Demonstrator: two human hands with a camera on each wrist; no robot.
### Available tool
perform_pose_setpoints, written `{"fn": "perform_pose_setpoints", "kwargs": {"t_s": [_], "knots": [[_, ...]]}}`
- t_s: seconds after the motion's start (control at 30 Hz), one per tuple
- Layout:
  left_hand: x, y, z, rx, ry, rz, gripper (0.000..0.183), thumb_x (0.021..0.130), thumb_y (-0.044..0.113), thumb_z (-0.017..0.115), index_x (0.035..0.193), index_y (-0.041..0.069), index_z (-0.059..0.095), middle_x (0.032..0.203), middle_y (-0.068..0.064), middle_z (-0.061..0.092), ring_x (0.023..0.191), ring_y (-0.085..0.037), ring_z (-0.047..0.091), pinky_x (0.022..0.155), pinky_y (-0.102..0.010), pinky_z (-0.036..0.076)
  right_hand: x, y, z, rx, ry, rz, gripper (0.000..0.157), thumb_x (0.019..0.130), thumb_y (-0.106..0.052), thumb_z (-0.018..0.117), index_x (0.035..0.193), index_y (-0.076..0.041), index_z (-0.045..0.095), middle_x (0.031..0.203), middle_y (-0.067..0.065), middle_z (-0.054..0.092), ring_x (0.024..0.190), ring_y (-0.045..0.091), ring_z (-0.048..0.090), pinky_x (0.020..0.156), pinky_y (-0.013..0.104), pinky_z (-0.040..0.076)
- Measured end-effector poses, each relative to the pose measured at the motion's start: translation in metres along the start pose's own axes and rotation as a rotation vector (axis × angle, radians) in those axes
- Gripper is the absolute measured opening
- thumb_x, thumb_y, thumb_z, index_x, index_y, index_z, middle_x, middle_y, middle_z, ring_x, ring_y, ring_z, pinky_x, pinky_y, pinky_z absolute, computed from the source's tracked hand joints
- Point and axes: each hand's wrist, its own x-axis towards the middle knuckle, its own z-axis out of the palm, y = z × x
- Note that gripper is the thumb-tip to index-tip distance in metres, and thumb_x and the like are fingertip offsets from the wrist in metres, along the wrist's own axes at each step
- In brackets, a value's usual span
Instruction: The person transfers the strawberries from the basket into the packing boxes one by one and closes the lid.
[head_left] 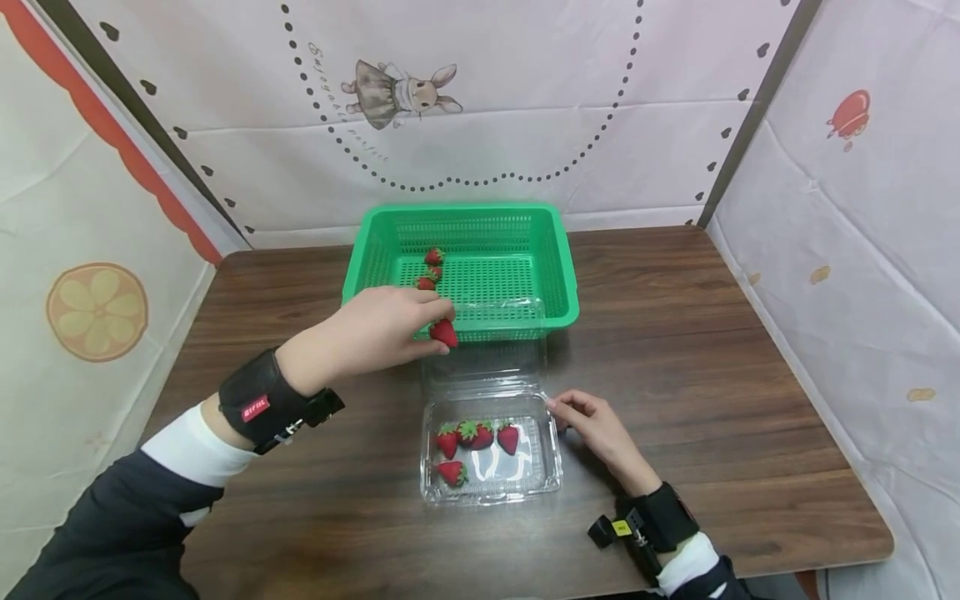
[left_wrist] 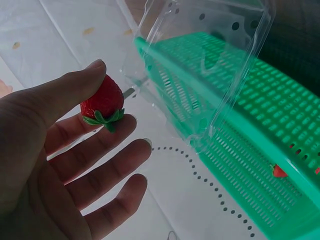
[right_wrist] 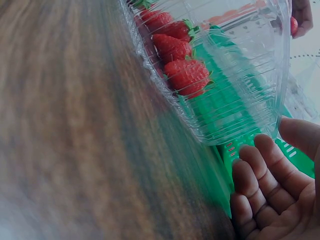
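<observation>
My left hand pinches a strawberry between thumb and fingers, above the container's raised lid and by the basket's near rim. In the left wrist view the berry's green leaf cap faces the fingers. On the table stands a clear plastic container with its lid folded back against the basket. Several strawberries lie inside it, mostly toward its left and middle. My right hand holds the container's right rim near the hinge, thumb and forefinger at the edge.
A green plastic basket stands behind the container near the table's back edge, with a few strawberries at its left. The wooden table has white printed cloth behind it and on both sides.
</observation>
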Motion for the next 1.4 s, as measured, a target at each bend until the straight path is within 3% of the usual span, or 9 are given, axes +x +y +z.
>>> {"fn": "perform_pose_setpoints", "kwargs": {"t_s": [0.2,0.63,0.83,1.03,1.4], "knots": [[-0.003,0.003,0.011,-0.005,-0.003,0.035,0.028,0.086,0.031,0.083,0.097,0.014,0.063,0.082,0.007,0.06,0.067,-0.009,0.052,0.059,-0.026,0.045,0.001,0.0,0.0,0.001,0.006,0.004,0.031,0.097,-0.036,0.068,0.102,-0.005,0.071,0.085,0.003,0.066,0.082,0.02,0.06,0.069,0.029,0.043],[-0.016,0.02,0.056,-0.022,-0.113,0.096,0.029,0.083,0.029,0.085,0.099,0.014,0.066,0.083,0.007,0.063,0.074,-0.011,0.06,0.068,-0.028,0.052,0.001,-0.001,0.002,-0.003,0.0,0.015,0.028,0.099,-0.029,0.066,0.103,-0.002,0.07,0.085,0.003,0.066,0.084,0.02,0.061,0.075,0.031,0.044],[-0.02,0.025,0.076,-0.034,-0.166,0.117,0.032,0.084,0.032,0.084,0.105,0.014,0.068,0.086,0.006,0.065,0.074,-0.011,0.06,0.066,-0.027,0.052,-0.007,-0.022,0.003,-0.014,-0.012,0.005,0.025,0.101,-0.021,0.064,0.101,0.003,0.069,0.086,0.013,0.065,0.082,0.024,0.061,0.07,0.03,0.044],[-0.023,0.03,0.086,-0.049,-0.204,0.12,0.031,0.085,0.031,0.083,0.105,0.014,0.067,0.089,0.005,0.066,0.074,-0.011,0.059,0.065,-0.027,0.051,-0.015,-0.036,0.004,-0.018,-0.005,-0.019,0.025,0.1,-0.02,0.064,0.1,0.005,0.069,0.083,0.014,0.064,0.079,0.024,0.06,0.064,0.028,0.043],[-0.026,0.034,0.099,-0.119,-0.268,0.119,0.029,0.086,0.029,0.082,0.106,0.014,0.066,0.086,0.006,0.062,0.077,-0.011,0.057,0.072,-0.029,0.052,-0.013,-0.034,0.004,-0.018,-0.001,-0.004,0.025,0.1,-0.02,0.064,0.102,0.004,0.07,0.082,0.01,0.064,0.079,0.026,0.059,0.064,0.028,0.043]]}}
